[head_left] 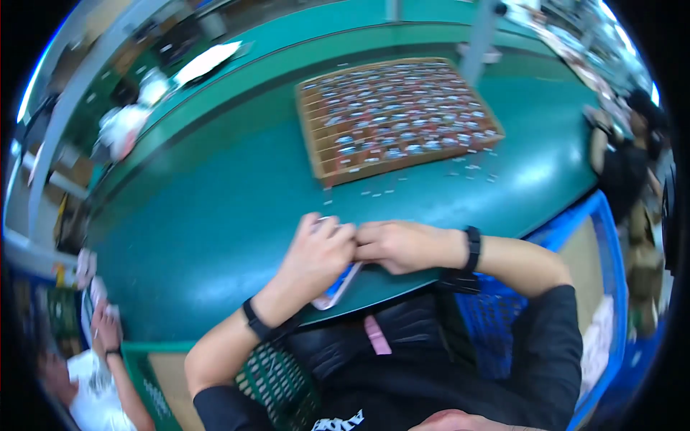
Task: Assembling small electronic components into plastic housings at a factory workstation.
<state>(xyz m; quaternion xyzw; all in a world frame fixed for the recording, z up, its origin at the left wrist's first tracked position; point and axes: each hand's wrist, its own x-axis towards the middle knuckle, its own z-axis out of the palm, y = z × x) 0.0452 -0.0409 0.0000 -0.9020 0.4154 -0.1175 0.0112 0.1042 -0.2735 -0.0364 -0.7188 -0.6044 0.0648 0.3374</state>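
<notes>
At the near edge of the green table [237, 179], my left hand [320, 251] is closed round a small flat pale box with a blue face [337, 286]. The lower end of that box sticks out below my palm, tilted. My right hand [402, 246] meets the left at the fingertips, its fingers bent and pressed together by the box's upper end. What those right fingers pinch is hidden behind them. Beyond my hands lies a shallow cardboard tray [332, 174] divided into many cells. Most cells hold small blue, white and red items, too blurred to name.
Several small pale pieces [377, 192] lie before the tray. A blue crate [611, 287] stands at my right, a green crate [154, 388] at my left. People work at the left and right, one hand [108, 329] at the table's left edge. A grey post [480, 47] rises behind.
</notes>
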